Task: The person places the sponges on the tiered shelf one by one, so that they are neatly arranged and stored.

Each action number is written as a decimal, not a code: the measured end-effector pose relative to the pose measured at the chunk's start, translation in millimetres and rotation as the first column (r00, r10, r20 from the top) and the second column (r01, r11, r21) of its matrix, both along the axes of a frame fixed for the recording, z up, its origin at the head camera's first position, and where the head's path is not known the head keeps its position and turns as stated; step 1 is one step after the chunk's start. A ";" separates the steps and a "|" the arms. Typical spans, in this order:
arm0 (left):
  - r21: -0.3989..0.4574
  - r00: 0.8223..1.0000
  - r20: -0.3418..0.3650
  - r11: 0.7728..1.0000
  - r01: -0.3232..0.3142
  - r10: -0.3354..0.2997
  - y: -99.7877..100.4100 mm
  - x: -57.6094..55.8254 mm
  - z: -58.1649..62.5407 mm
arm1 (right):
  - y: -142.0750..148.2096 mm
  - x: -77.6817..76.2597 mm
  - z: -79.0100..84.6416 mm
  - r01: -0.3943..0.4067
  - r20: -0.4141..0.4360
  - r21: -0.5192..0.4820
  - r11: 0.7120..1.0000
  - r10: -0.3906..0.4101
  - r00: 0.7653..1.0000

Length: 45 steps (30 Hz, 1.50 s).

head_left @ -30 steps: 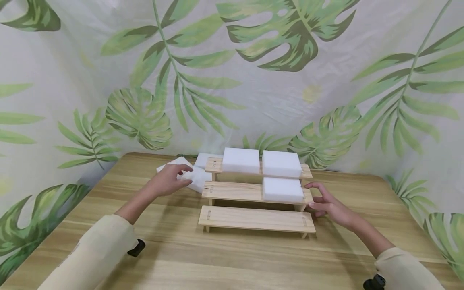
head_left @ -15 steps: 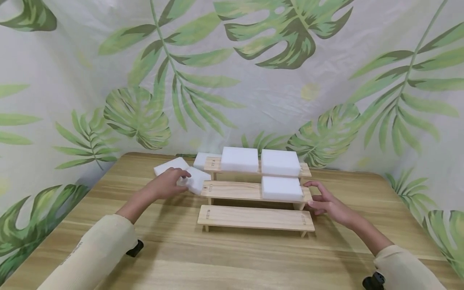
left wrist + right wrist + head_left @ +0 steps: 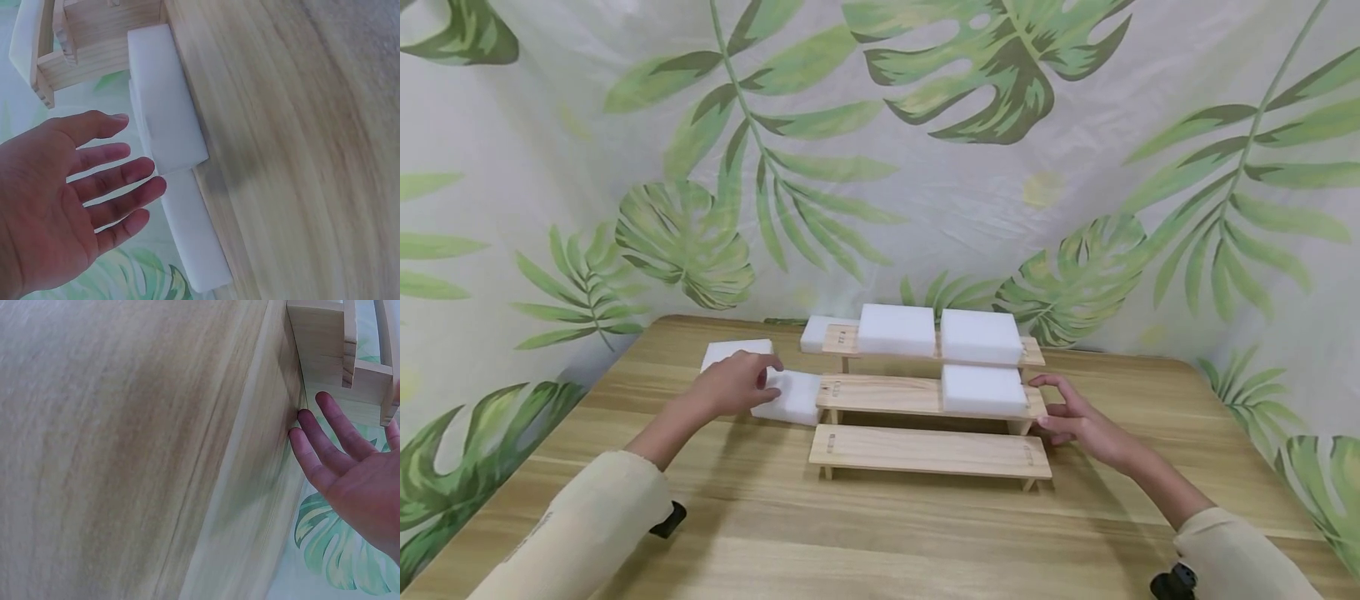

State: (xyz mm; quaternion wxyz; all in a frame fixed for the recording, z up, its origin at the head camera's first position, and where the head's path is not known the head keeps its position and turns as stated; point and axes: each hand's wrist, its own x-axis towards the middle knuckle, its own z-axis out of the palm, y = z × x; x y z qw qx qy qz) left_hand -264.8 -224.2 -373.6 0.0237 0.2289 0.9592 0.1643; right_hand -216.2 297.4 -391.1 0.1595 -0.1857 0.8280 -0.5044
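Observation:
My left hand point(image 3: 730, 385) is over two white foam blocks on the table left of a three-tier wooden stand point(image 3: 880, 393). The outer foam block point(image 3: 722, 352) is partly hidden behind the hand; the nearer foam block point(image 3: 793, 398) lies beside the stand. In the left wrist view the fingers point(image 3: 115, 179) are spread and loosely bent, close to the blocks; contact is unclear. At the stand's right end is my right hand point(image 3: 1093, 429), index finger and thumb by the middle tier. The right wrist view has its fingers point(image 3: 331, 456) extended beside the wooden end.
Two foam blocks point(image 3: 897, 329) stand on the top tier, and one foam block point(image 3: 983, 390) sits at the middle tier's right. Another foam block point(image 3: 826, 333) lies behind the stand's left end. A leaf-print curtain point(image 3: 955, 208) hangs behind the wooden table point(image 3: 925, 533).
The two foam blocks at the left have slid left and toward me, turning a little, and my left hand has shifted left with them. My right hand stays at the stand's end.

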 end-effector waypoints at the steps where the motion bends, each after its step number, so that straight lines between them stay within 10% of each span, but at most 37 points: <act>1: -0.005 1.000 -0.006 1.000 -0.011 0.011 -0.9 0.9 1.1 | -0.1 0.0 0.4 -0.001 -0.001 0.001 1.000 0.001 1.000; 36: -0.013 0.982 -0.020 0.982 0.187 -0.187 -26.6 9.7 5.9 | -0.5 0.8 -1.2 0.007 0.006 -0.013 1.000 -0.007 1.000; 45: 0.099 0.992 -0.023 0.987 0.129 -0.127 -39.7 19.7 17.3 | -1.1 1.3 -1.1 0.017 0.006 -0.002 1.000 -0.017 1.000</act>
